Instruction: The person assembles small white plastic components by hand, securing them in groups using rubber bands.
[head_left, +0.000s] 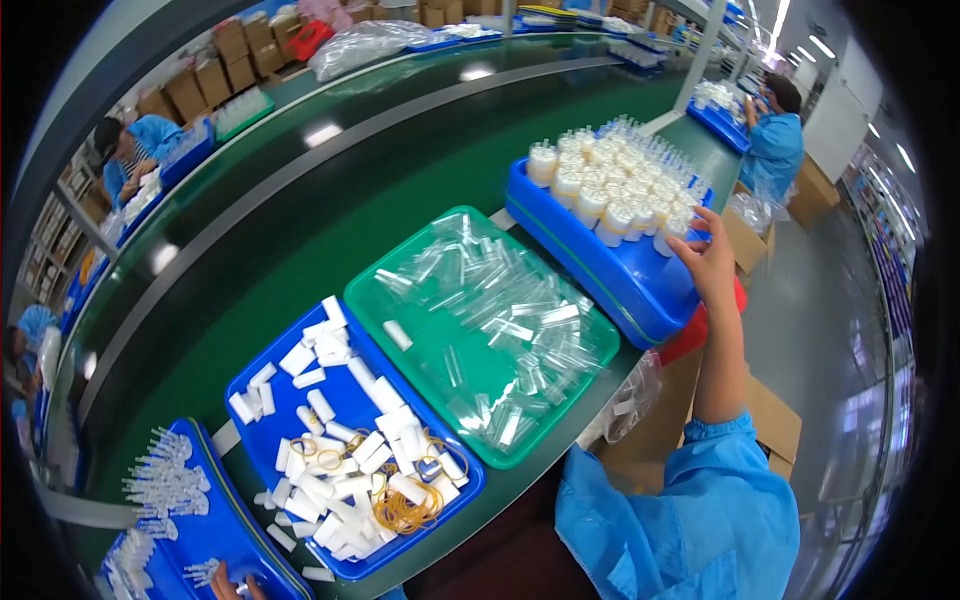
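My right hand (708, 258) reaches to the near right corner of a blue tray (640, 290). Its thumb and fingers close round a white cylindrical bundle (672, 236) at the edge of many similar upright bundles (600, 190) with clear tips. At the lower left, only the fingers of my left hand (238, 585) show, curled over another blue tray (225, 500). Something small and pale lies between them, too cut off to name. Clear branched plastic pieces (165, 475) fill part of that tray, and a few lie beside my left fingers.
Between my hands are a green tray (455, 375) of clear plastic sleeves and a blue tray (268, 375) of white tubes and rubber bands (410, 508). They rest along a green conveyor (330, 235). Cardboard boxes (770, 425) stand at the right; people in blue work nearby.
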